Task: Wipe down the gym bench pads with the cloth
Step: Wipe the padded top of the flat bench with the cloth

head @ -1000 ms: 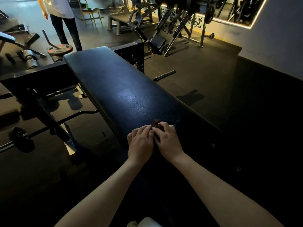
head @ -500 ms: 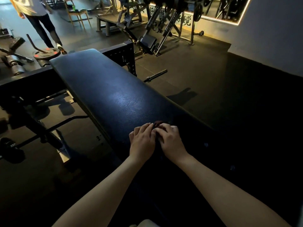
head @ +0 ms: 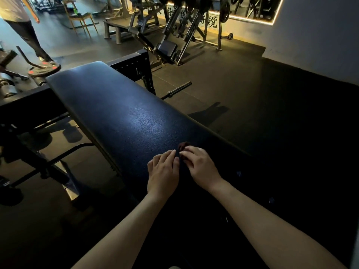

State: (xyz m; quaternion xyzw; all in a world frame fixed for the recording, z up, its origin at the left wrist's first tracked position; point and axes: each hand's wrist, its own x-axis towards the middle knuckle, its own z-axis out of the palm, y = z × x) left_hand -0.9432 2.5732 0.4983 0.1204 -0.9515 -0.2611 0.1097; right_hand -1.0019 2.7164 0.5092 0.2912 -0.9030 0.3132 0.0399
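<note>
Seemingly, cloth [head: 182, 146] beneath right hand [head: 201, 166], left hand [head: 162, 172] alongside

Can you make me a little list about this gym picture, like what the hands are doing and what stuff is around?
Place: a dim gym
Bench pad: long, black, with a shiny patch in the middle
Cloth: small dark reddish bit on the pad, mostly hidden
Left hand: lies flat on the pad, right beside the cloth
Right hand: fingers curled over the cloth
Far behind: another person at the left, a wooden chair, a weight plate
</note>
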